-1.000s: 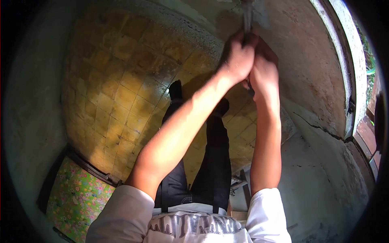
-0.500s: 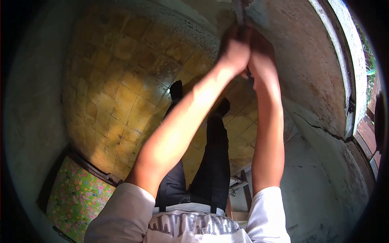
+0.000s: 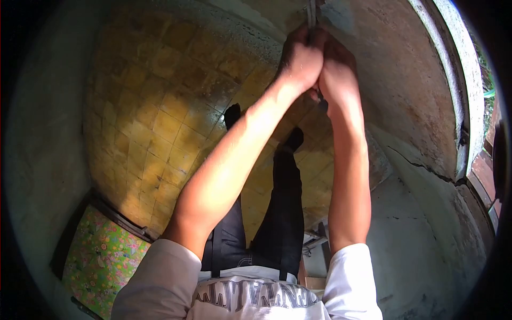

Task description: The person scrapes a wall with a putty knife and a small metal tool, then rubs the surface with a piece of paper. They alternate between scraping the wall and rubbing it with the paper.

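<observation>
Both of my hands are together at the top of the view, close to the wall. My left hand (image 3: 302, 60) is wrapped round a narrow, flat, greyish metal tool (image 3: 311, 18), whose upper end points at the wall. Pressed against it on the right is my right hand (image 3: 338, 57), with its fingers curled in round the same tool. A dark end shows below the hands near the right wrist; the grip between is hidden. The tool's exact kind cannot be made out. Beyond it the wall (image 3: 384, 69) has worn, flaking paint and a pale bluish patch.
Yellow tiles (image 3: 154, 128) cover the floor under my feet. A chair with a green flowered seat (image 3: 104, 256) stands at lower left. On the right are a cracked lower wall (image 3: 405, 213) and a white window frame (image 3: 472, 96). A wooden object (image 3: 316, 282) is partly hidden beside my leg.
My two hands and the tool have shifted slightly left and up along the wall. They were smeared by motion before and look sharper now. The grip stays the same.
</observation>
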Tool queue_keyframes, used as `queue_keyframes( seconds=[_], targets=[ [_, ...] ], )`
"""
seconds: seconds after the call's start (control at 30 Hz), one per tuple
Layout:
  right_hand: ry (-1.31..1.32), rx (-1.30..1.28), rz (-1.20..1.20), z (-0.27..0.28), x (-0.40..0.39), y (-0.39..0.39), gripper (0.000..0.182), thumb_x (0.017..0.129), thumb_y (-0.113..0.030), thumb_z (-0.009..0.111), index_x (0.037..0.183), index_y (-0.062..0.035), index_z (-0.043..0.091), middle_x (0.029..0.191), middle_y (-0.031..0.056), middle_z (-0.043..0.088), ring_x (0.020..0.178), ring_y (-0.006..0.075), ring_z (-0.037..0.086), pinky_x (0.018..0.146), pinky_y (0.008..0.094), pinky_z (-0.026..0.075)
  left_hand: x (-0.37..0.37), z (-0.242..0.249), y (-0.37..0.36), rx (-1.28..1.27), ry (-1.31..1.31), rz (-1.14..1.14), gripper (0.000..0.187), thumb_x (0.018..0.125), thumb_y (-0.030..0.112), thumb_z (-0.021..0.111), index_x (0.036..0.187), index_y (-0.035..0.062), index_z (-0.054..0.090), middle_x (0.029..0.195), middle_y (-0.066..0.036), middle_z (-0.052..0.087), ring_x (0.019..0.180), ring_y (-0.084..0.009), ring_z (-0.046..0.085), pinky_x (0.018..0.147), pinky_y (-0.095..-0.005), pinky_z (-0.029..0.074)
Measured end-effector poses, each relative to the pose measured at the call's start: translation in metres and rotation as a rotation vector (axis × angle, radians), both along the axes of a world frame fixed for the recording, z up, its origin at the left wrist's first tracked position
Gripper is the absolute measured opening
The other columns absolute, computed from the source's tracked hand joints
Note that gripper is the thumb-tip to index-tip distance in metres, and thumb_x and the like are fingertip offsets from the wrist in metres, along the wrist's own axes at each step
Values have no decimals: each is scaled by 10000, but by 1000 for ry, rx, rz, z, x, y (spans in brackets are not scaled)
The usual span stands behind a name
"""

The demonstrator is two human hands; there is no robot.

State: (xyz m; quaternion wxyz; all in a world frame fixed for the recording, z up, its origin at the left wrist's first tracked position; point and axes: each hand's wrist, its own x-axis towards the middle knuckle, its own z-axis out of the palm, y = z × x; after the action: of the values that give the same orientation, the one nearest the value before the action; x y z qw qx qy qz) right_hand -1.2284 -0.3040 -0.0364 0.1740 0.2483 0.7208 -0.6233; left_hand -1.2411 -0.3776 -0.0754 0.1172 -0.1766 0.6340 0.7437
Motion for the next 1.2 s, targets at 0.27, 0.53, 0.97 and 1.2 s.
queue_keyframes(
  seconds=[0.27,0.53,0.97,1.2],
  targets=[
    [-55,-75,-31,-2,-10,-7,363,1002,-259,399,1120,2,622,585,51,540,394,104,432,335,283,338,-8,7,-11,31,-186,-113,306,957,240,440,977,-29,583,728,-158,630,649,-222,622,597,-371,488],
    [-32,14,-55,10,1,-1,352,1001,-254,402,1130,-12,624,602,52,547,408,110,450,349,284,339,-3,-2,4,3,45,-32,334,970,304,509,892,-13,576,704,-84,594,608,-144,544,550,-319,458],
    [-88,24,4,3,-12,-5,371,1008,-268,381,1073,3,625,568,42,525,398,105,437,349,281,351,-8,9,-6,15,-107,-16,303,964,249,468,913,-31,570,676,-135,619,534,-227,597,505,-354,476],
    [-59,9,-67,14,6,2,340,1006,-272,411,1089,-9,608,593,52,545,398,103,447,342,283,326,4,-2,9,63,11,-47,317,972,295,519,951,-14,592,752,-64,614,685,-117,545,617,-305,473]
  ],
)
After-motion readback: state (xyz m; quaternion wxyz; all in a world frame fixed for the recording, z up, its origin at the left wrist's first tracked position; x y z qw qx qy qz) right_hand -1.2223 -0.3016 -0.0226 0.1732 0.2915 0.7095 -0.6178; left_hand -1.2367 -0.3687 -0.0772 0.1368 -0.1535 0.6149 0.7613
